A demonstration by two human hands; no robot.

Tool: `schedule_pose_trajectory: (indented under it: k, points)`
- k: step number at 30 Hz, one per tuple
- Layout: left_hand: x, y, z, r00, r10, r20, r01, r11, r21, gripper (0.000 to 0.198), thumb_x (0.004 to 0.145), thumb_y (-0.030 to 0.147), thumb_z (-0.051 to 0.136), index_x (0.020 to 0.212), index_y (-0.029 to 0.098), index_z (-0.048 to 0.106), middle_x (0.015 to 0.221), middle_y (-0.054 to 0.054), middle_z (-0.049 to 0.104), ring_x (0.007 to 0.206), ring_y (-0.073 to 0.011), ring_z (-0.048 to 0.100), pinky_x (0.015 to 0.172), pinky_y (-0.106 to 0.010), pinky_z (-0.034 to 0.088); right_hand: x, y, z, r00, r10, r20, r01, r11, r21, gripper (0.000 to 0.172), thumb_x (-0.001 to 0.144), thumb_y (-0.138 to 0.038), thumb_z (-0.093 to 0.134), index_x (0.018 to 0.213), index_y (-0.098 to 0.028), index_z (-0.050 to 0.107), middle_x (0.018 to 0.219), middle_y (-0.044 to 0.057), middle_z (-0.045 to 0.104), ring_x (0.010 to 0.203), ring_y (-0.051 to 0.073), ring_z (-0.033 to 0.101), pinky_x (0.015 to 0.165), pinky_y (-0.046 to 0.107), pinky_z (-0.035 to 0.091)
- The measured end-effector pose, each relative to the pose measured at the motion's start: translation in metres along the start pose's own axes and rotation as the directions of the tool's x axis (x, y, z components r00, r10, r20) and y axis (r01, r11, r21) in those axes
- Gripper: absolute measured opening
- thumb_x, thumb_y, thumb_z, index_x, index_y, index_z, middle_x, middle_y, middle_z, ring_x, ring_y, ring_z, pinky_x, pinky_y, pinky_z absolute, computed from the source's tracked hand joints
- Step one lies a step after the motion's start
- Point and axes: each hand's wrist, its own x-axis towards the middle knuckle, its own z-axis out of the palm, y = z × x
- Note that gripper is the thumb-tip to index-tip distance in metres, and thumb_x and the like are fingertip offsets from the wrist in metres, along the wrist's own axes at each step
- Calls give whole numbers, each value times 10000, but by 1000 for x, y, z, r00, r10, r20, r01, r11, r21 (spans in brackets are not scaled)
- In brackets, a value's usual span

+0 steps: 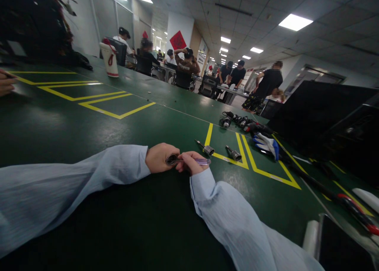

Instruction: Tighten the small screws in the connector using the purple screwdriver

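Observation:
My left hand (160,157) rests on the green table (89,121) and is closed around a small dark round part (171,159). My right hand (192,163) touches it from the right and pinches a thin screwdriver with a clear purple handle (201,161), whose tip points into the round part. Both arms wear light blue sleeves. Two metal sockets lie just beyond my hands, one (207,148) nearer and one (233,154) to its right, on yellow floor-tape lines.
A blue and white glove (266,143) and a row of dark cylindrical parts (237,121) lie to the right. Black cases (325,117) stand along the right edge. A white paper cup (109,59) stands at the far left. Several people sit and stand in the background.

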Motion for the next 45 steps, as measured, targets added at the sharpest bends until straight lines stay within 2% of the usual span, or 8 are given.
schedule_pose_trajectory:
  k: [4, 8, 16, 20, 27, 32, 45]
  points:
    - [1, 4, -2, 997, 69, 31, -67, 996, -62, 111, 719, 140, 493, 611, 165, 488, 589, 14, 553, 537, -83, 511, 537, -171, 386, 0, 2, 4, 998, -12, -59, 8, 997, -77, 215, 659, -342, 663, 573, -154, 606, 435, -32, 596, 371, 73, 518, 416, 201, 440]
    - [2, 4, -2, 994, 111, 9, -110, 990, -88, 120, 750, 175, 489, 630, 167, 479, 594, 7, 545, 539, -88, 501, 537, -178, 389, 1, 1, 2, 997, -4, -72, -5, 992, -126, 243, 664, -358, 663, 542, -152, 620, 433, -23, 599, 367, 74, 523, 418, 204, 450]
    - [-1, 4, -1, 996, 84, 35, -76, 978, -194, 143, 780, 195, 483, 651, 143, 515, 626, -22, 599, 574, -94, 540, 566, -181, 415, 2, 2, -6, 997, 58, 51, -57, 998, -23, 285, 643, -420, 685, 577, -143, 661, 475, 10, 647, 403, 90, 558, 474, 218, 468]
    - [-1, 2, -1, 996, 82, 27, -75, 975, -207, 142, 761, 196, 507, 628, 145, 505, 608, -19, 598, 550, -95, 537, 543, -181, 414, 3, 3, -8, 996, 58, 67, -58, 998, -6, 297, 642, -432, 686, 582, -142, 663, 479, 17, 647, 412, 100, 559, 483, 234, 460]
    - [-1, 2, -1, 996, 76, 43, -66, 978, -196, 107, 751, 160, 498, 649, 139, 519, 635, -24, 609, 568, -93, 548, 556, -179, 422, 3, 3, -7, 999, 33, 24, -33, 999, -8, 281, 642, -425, 685, 580, -152, 655, 457, 1, 631, 404, 93, 543, 464, 226, 455]
    - [0, 3, 0, 998, 51, 37, -43, 982, -186, 140, 749, 201, 536, 628, 134, 511, 586, -11, 585, 517, -80, 527, 511, -168, 403, 0, 1, -2, 1000, 6, -19, -8, 997, -76, 285, 634, -423, 683, 563, -150, 646, 457, -7, 622, 390, 87, 530, 445, 224, 451]
    - [0, 1, -1, 998, 33, 54, -26, 991, -133, 178, 735, 288, 573, 658, 129, 546, 588, -13, 592, 518, -85, 529, 484, -170, 394, -2, -7, -1, 990, -38, -139, 28, 997, -73, 273, 671, -363, 630, 499, -156, 583, 348, -38, 540, 313, 61, 458, 383, 188, 370]
